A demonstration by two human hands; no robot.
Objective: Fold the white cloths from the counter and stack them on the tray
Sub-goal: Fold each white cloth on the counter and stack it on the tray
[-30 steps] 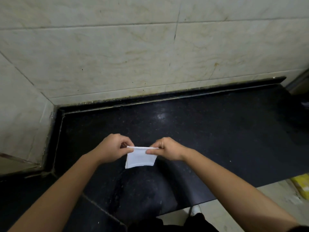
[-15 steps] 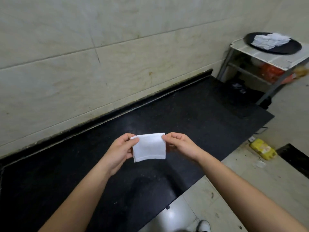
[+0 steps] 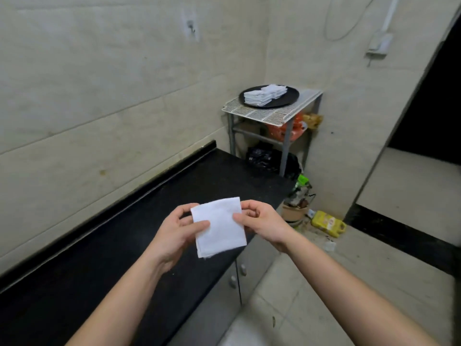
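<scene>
A folded white cloth (image 3: 219,227), roughly square, hangs in the air over the front edge of the black counter (image 3: 104,258). My left hand (image 3: 174,233) pinches its left edge and my right hand (image 3: 262,222) pinches its right edge. Far off at the upper right, a round black tray (image 3: 287,97) rests on a white wire rack (image 3: 272,112) and carries a stack of folded white cloths (image 3: 264,94).
The rack stands in the corner past the counter's right end, with orange items and a black bag (image 3: 262,156) on its lower levels. A yellow jug (image 3: 328,223) and clutter lie on the tiled floor. Cabinet doors (image 3: 239,270) sit under the counter.
The view has swung right, so the rack and tray came into sight. The cloth stayed held in both hands and rose from the counter, now facing me flat.
</scene>
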